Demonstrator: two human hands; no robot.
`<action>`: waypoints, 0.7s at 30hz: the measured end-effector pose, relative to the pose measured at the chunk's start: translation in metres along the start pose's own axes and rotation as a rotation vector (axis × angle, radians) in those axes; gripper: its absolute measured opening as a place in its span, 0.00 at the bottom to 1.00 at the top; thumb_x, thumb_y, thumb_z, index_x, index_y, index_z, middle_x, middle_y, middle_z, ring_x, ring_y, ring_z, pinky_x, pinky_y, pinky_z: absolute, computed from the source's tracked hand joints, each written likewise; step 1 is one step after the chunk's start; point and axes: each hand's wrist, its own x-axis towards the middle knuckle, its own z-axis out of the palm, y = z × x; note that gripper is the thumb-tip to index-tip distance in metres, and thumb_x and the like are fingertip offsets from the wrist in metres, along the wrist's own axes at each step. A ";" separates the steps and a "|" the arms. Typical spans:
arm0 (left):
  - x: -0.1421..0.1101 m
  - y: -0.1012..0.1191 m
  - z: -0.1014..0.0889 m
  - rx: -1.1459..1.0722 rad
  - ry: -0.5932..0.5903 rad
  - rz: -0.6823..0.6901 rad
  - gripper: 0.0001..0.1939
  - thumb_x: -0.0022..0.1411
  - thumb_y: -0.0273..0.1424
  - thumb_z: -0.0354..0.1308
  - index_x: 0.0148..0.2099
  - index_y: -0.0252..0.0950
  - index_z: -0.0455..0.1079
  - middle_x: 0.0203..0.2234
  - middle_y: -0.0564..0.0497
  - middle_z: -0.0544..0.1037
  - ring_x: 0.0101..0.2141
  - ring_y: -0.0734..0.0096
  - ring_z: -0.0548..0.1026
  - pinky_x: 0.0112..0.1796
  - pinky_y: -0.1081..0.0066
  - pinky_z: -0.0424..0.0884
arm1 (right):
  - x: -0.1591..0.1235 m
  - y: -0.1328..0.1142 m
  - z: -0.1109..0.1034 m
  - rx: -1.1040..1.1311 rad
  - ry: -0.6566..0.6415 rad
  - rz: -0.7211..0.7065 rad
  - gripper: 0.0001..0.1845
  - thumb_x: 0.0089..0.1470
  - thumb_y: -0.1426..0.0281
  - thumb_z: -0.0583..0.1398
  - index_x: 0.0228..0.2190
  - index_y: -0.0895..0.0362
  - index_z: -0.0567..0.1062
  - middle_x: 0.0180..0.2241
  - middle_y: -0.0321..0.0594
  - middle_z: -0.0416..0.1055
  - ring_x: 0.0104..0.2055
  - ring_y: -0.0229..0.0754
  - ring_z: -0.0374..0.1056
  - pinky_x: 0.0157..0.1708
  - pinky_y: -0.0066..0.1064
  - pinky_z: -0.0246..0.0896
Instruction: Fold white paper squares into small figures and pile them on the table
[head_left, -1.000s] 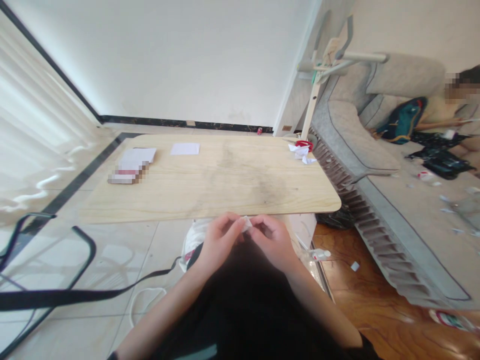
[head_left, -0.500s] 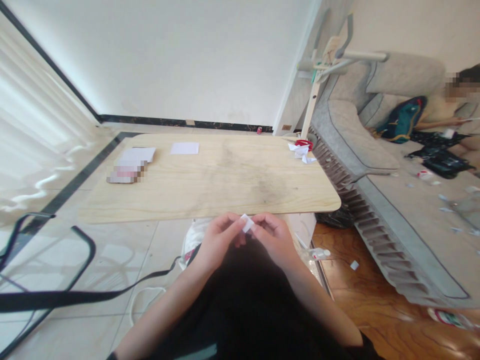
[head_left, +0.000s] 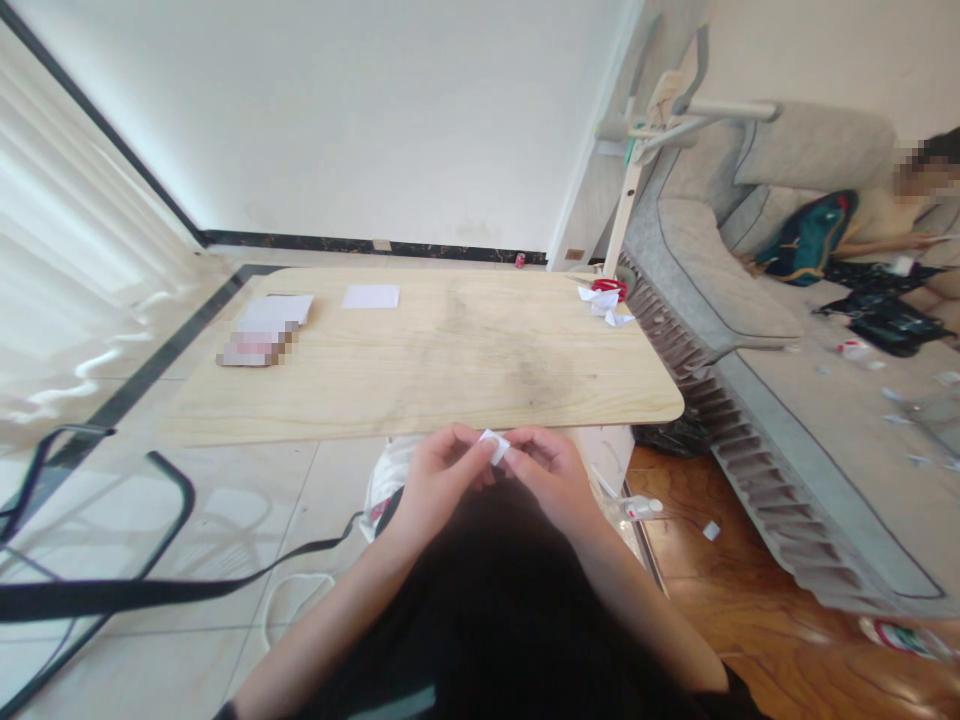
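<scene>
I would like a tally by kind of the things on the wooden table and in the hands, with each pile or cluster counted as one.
Small white paper between left hand and right hand: 1
Flat white sheet: 1
Paper pile: 1
Folded-paper cluster: 1
Red item, partly hidden: 1
Total: 5

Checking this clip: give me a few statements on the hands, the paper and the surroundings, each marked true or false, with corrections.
1. The left hand and right hand hold a small white paper between them. True.
2. That paper lies untouched on the table. False: both hands hold it.
3. A white sheet lies on the table. True.
4. The folded white paper shapes are at the table's left end. False: they are at its right end.
5. The teal backpack rests on the sofa. True.
</scene>
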 end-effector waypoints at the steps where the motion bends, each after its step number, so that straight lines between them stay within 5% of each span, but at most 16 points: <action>1: 0.000 0.001 0.000 0.011 0.001 0.001 0.12 0.57 0.38 0.63 0.30 0.34 0.72 0.16 0.55 0.74 0.19 0.76 0.71 0.22 0.77 0.67 | 0.000 0.000 0.000 -0.017 0.004 0.000 0.04 0.51 0.70 0.61 0.29 0.56 0.77 0.24 0.34 0.73 0.26 0.37 0.68 0.29 0.29 0.64; 14: -0.001 0.001 -0.004 0.232 -0.042 0.086 0.10 0.60 0.36 0.61 0.36 0.35 0.78 0.21 0.52 0.78 0.24 0.72 0.75 0.27 0.74 0.70 | 0.000 -0.003 -0.003 -0.207 0.010 -0.057 0.08 0.53 0.72 0.58 0.28 0.56 0.79 0.26 0.37 0.76 0.29 0.41 0.70 0.31 0.30 0.64; 21: 0.000 -0.003 -0.006 0.152 -0.099 0.039 0.10 0.59 0.37 0.62 0.36 0.34 0.77 0.23 0.50 0.79 0.25 0.70 0.76 0.27 0.73 0.71 | 0.001 -0.007 -0.004 -0.112 0.003 -0.022 0.08 0.49 0.74 0.58 0.22 0.56 0.75 0.18 0.32 0.69 0.22 0.36 0.63 0.25 0.27 0.58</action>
